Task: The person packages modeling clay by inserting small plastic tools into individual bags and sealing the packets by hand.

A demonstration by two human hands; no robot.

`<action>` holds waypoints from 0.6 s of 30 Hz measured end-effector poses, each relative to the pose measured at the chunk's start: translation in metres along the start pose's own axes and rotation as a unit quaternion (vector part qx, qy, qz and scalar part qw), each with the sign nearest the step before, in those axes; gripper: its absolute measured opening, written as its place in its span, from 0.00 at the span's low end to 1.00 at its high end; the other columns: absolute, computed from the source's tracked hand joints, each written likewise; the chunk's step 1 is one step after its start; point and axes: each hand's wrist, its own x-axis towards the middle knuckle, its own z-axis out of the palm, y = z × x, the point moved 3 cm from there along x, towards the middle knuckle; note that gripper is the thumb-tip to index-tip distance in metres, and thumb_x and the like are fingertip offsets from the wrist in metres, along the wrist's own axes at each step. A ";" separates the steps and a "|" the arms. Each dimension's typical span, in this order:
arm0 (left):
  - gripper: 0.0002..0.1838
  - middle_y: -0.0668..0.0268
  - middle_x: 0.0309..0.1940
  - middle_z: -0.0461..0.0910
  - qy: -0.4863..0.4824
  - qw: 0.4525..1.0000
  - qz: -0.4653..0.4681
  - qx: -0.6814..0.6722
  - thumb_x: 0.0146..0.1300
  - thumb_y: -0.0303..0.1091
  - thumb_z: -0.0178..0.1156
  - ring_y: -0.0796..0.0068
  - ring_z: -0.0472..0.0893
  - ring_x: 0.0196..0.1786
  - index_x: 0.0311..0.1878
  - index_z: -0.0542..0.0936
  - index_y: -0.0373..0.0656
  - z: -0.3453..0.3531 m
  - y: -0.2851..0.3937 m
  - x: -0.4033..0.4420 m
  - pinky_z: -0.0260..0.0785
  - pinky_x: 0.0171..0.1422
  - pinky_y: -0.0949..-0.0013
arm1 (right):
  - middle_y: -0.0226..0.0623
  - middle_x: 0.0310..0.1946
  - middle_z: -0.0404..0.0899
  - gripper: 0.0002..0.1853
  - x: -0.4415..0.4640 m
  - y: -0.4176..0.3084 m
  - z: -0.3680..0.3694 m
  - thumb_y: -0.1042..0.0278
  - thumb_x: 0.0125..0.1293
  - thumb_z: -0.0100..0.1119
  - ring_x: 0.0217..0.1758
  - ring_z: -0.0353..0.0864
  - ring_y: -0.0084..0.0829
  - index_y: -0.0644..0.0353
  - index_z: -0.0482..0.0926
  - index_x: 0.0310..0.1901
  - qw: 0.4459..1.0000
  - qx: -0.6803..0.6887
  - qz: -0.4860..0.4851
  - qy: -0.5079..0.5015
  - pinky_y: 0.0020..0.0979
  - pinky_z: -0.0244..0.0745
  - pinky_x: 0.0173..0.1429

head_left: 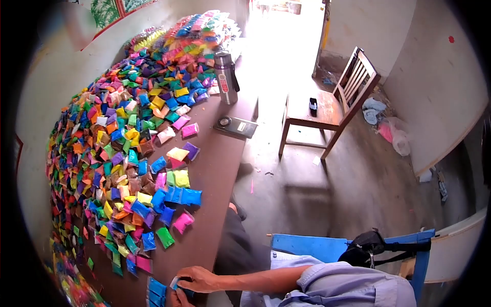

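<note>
My right hand (198, 280) is closed, with its thumb and fingers pinching the edge of a small blue packet (175, 283). Just below it, my left hand (179, 299) is cut off by the bottom edge of the view; its visible fingers are closed at the same packet. Beside my hands, a joined strip of blue packets (156, 293) lies at the table's near edge. A large heap of small colourful packets (123, 153) covers much of the brown table (204, 220). Pink, green and blue packets lie loose at the heap's border.
A steel flask (226, 82) stands on the table near a dark flat device (235, 126). Across the floor is a wooden chair (327, 110) with a small black object (313, 106) on it. A blue chair (312, 245) holding a black bag (365, 245) is beside me.
</note>
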 end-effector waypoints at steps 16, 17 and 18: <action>0.18 0.58 0.48 0.82 0.037 0.998 0.025 -0.046 0.75 0.40 0.61 0.63 0.81 0.48 0.55 0.81 0.32 -0.008 -0.031 0.013 0.77 0.49 0.62 | 0.50 0.44 0.81 0.14 -0.002 0.006 0.008 0.63 0.73 0.58 0.49 0.81 0.53 0.67 0.81 0.48 0.998 -0.055 -0.027 0.011 0.44 0.77 0.52; 0.18 0.58 0.48 0.82 0.038 0.998 0.026 -0.048 0.75 0.40 0.61 0.63 0.81 0.48 0.55 0.81 0.32 -0.009 -0.032 0.014 0.77 0.49 0.62 | 0.50 0.44 0.81 0.13 -0.003 0.007 0.009 0.64 0.73 0.58 0.49 0.81 0.53 0.67 0.81 0.48 0.997 -0.074 -0.024 0.008 0.44 0.77 0.53; 0.18 0.59 0.47 0.82 0.046 0.998 0.012 -0.037 0.75 0.40 0.61 0.63 0.81 0.46 0.54 0.81 0.32 -0.010 -0.035 0.015 0.77 0.48 0.62 | 0.49 0.45 0.81 0.13 -0.003 0.006 0.009 0.64 0.73 0.58 0.50 0.81 0.53 0.67 0.81 0.48 0.995 -0.092 -0.021 0.004 0.43 0.77 0.53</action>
